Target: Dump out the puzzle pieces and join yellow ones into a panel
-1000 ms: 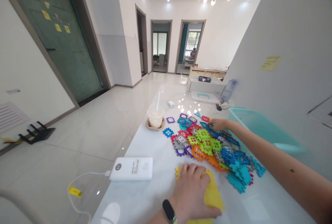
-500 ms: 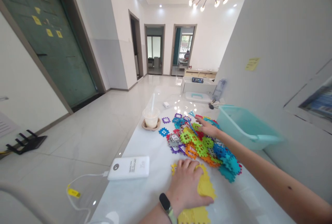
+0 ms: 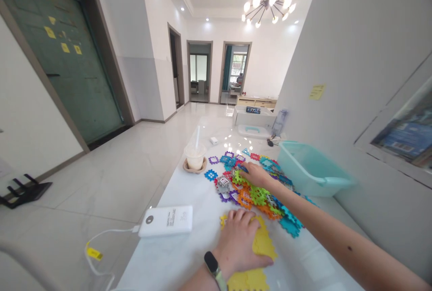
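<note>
My left hand [image 3: 238, 239], with a band on the wrist, lies spread on yellow toothed pieces [image 3: 265, 241] near the front of the white table. My right hand [image 3: 254, 175] reaches into the heap of colourful toothed pieces [image 3: 259, 195]. Its fingers are bent down at the heap beside green and blue pieces, and whether they hold one I cannot make out. The heap has green, orange, blue, purple, grey and teal pieces, some with window-like grids. A single blue piece [image 3: 211, 174] lies at the heap's left edge.
A turquoise tub [image 3: 313, 169] stands right of the heap. Left of it, a lidded cup with a straw [image 3: 195, 157] sits in a brown holder. A white power bank [image 3: 166, 221] with a cable lies at the table's left edge [image 3: 143, 248]. A white lidded box [image 3: 254, 131] is behind.
My right hand has moved left and slightly down over the heap. My left hand stays spread on the yellow pieces. The view has shifted slightly.
</note>
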`<state>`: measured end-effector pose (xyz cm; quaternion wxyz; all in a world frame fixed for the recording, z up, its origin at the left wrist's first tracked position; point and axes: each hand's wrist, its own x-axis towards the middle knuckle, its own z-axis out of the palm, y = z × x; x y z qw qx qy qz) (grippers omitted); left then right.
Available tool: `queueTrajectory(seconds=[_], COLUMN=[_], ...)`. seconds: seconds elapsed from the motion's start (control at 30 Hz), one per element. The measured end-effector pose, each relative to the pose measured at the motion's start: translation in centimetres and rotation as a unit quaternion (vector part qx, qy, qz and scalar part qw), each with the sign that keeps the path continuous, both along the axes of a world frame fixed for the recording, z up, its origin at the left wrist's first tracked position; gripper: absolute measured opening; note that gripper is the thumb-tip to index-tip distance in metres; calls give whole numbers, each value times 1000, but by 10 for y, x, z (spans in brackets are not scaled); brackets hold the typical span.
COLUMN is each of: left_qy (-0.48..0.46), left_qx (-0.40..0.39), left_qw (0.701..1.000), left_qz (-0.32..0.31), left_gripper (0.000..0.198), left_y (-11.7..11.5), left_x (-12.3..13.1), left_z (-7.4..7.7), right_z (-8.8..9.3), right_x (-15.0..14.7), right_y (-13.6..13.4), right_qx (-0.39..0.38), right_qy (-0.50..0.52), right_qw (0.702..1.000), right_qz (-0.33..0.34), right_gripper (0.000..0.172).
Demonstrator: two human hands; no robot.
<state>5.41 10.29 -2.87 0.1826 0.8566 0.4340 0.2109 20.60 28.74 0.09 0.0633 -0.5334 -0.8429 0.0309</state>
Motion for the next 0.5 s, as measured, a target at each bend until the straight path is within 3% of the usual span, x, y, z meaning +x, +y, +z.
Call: queueTrajectory(seconds=[0.23, 0.37, 0.5], left_qy=[-3, -4, -5], left_qx=[10, 11, 10], left_qw=[1000, 1000, 1000], left_qz=[0, -1, 0], left_gripper=[64, 64, 64], left_y=[0, 1, 2], left_x=[0, 0, 0], left_z=[-2, -3, -3], right_z=[13, 15, 4], right_x=[33, 35, 19], right_y=[6, 4, 5], right_qx=[22, 44, -21], right_qy=[-25, -17, 3], right_qw=[999, 998, 1000], right_qz=[-33, -38, 11], right_gripper=[61, 44, 20])
